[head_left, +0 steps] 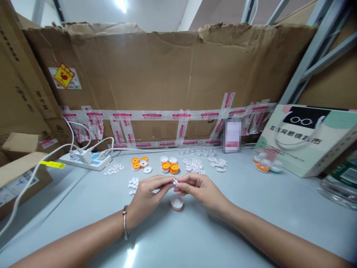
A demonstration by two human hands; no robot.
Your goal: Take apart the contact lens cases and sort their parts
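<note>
My left hand (pixel 147 197) and my right hand (pixel 199 188) meet at the middle of the pale grey table (pixel 251 223). Both pinch one small white plastic part (pixel 175 182) between their fingertips. A silver bangle (pixel 125 222) circles my left wrist. Directly below the hands a small white round cap (pixel 177 203) lies on the table. Beyond them lie orange and white discs (pixel 170 165), another orange group (pixel 140 163) and heaps of tiny white parts (pixel 193 165).
A taped cardboard wall (pixel 167 82) closes the back. A white power strip (pixel 86 160) with cables sits at the left beside cardboard boxes (pixel 19 171). A printed paper bag (pixel 309 137) lies at the right, with more discs (pixel 266 163) near it.
</note>
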